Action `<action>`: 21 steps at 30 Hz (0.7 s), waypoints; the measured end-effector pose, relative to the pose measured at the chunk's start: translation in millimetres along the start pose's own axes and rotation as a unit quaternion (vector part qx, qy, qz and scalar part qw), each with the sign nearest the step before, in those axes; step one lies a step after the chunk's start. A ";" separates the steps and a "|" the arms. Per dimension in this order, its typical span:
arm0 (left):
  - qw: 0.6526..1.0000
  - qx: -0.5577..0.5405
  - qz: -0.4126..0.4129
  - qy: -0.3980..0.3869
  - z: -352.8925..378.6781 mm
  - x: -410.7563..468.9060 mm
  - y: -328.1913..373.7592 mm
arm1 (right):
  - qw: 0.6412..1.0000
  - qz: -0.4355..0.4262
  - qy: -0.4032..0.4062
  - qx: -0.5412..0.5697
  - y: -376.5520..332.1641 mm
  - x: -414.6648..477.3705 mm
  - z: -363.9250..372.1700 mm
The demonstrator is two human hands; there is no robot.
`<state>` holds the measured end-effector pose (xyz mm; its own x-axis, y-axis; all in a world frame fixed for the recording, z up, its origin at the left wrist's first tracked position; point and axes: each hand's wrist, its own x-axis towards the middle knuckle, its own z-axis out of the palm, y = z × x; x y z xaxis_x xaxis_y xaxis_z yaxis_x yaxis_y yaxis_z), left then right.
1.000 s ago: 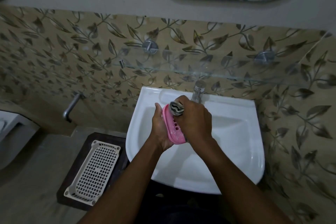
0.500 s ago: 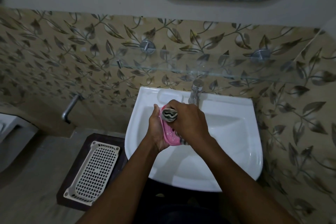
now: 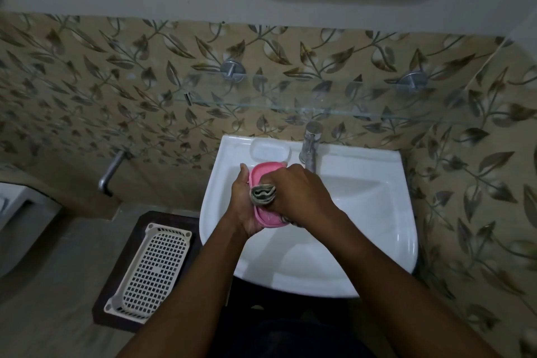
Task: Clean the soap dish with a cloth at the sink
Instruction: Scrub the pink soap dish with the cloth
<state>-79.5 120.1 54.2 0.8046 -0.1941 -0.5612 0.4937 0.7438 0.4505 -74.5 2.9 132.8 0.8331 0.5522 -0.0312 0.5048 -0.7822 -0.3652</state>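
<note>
White sink (image 3: pixel 363 212) sits mid-frame, with the tap (image 3: pixel 310 142) at its 12 o'clock. A white basket (image 3: pixel 151 267) lies at the sink's 8 o'clock. Your left hand (image 3: pixel 244 206) grips the pink soap dish (image 3: pixel 261 174) from its 9 o'clock side, over the basin. Your right hand (image 3: pixel 299 195) curls round a wadded striped cloth (image 3: pixel 263 194), pressing it into the dish.

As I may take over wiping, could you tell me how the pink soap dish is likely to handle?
The pink soap dish looks like moulded plastic, so probably light. It shows no bend with the left hand holding it and the right hand pressing the cloth in: likely stiff. Smooth, perhaps slippery.
</note>
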 end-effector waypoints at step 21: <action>0.999 0.036 0.005 0.032 10.6 -8.0 -11.3 | 0.995 0.048 0.084 -0.024 -3.2 -0.5 -10.6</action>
<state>-88.0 106.5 61.0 0.7885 -0.1440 -0.5980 0.5096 0.6973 0.5040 -74.1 2.0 143.9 0.9020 0.4213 0.0944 0.4280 -0.8441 -0.3230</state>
